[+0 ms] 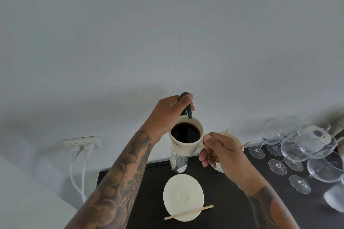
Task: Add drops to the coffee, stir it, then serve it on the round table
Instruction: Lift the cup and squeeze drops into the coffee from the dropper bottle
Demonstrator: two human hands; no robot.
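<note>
A cream cup (183, 149) full of black coffee is lifted above the dark counter. My right hand (222, 152) grips its handle from the right. My left hand (172, 110) pinches a small dark green dropper bottle (187, 108), tipped over the cup's far rim. Below, an empty cream saucer (183, 197) lies on the counter. A wooden stir stick (189, 212) rests across the saucer's near edge.
A clear bottle (178, 162) stands behind the saucer, partly hidden by the cup. A patterned cup holding stir sticks (239, 145) sits behind my right hand. Several wine glasses (297, 147) crowd the right side. The counter (141, 191) ends left near wall sockets (83, 144).
</note>
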